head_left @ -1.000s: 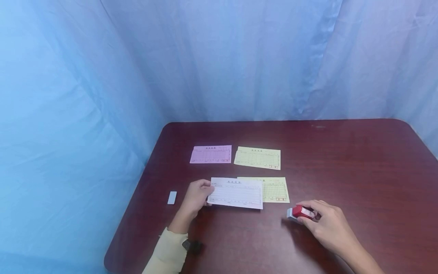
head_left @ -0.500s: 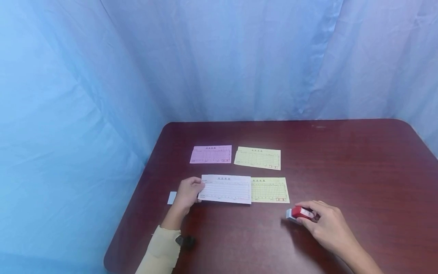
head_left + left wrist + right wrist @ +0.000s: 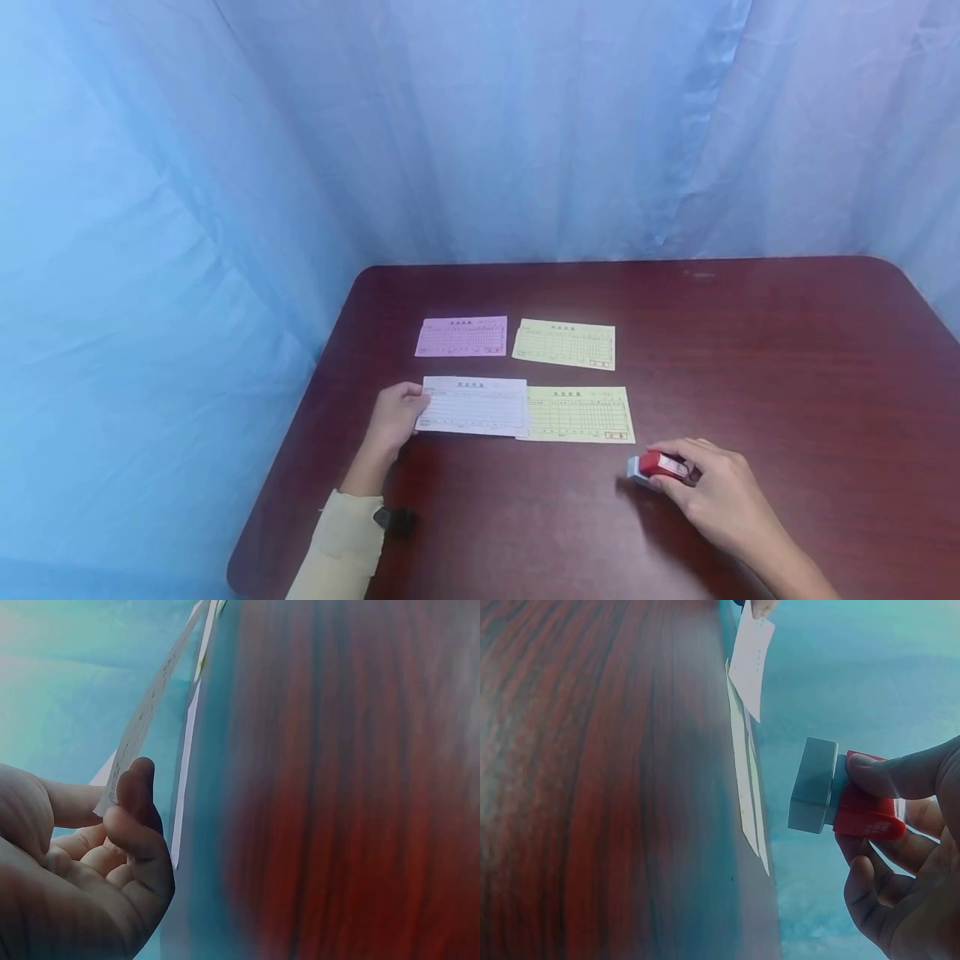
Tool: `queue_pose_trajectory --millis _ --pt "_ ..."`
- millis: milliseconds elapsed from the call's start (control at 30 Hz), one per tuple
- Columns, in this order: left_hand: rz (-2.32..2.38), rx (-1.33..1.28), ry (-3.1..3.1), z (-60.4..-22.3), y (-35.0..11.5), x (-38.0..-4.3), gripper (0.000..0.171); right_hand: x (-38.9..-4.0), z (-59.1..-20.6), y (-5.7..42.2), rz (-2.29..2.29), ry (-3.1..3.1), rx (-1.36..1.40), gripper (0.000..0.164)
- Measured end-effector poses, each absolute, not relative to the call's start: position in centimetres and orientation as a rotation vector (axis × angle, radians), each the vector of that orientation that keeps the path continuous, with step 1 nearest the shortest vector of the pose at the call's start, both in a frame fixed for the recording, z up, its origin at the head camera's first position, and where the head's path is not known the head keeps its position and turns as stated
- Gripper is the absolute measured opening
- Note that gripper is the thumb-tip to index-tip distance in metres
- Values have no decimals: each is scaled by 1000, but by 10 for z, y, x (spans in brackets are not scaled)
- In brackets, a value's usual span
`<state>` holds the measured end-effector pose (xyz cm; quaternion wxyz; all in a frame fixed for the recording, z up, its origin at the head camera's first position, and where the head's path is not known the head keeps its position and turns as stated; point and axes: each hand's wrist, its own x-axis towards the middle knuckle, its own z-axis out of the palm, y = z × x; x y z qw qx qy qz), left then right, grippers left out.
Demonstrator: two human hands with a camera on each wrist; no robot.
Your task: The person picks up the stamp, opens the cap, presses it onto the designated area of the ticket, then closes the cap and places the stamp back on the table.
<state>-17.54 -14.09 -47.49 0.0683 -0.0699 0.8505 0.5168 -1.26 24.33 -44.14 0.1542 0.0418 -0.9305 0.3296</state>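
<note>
My left hand pinches the left edge of a white printed slip, thumb on top. The slip is held above the table and covers the left end of a yellow slip. In the left wrist view the white slip shows nearly edge-on between thumb and fingers. My right hand grips a red self-inking stamp with a grey base, over the table right of the yellow slip. The right wrist view shows the stamp between thumb and fingers, its grey end pointing away from the palm.
A pink slip and another yellow slip lie side by side farther back. Red marks show in the lower right corners of the yellow slips. The dark red table has rounded corners; blue curtains hang behind and left.
My left hand has moved left with the white slip, uncovering more of the front yellow slip. The hand and slip now hide the small pale block at the left. The right hand stays almost still.
</note>
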Motion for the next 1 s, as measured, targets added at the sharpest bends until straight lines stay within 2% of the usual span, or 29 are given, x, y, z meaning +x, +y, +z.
queue_pose_trajectory --millis 533,1000 --pt "1414 -206 2696 -464 -161 -192 20 -11 -443 245 952 -2686 83 42" --pt "952 -226 2931 -474 -157 -197 25 -10 -445 244 966 -2651 120 41"
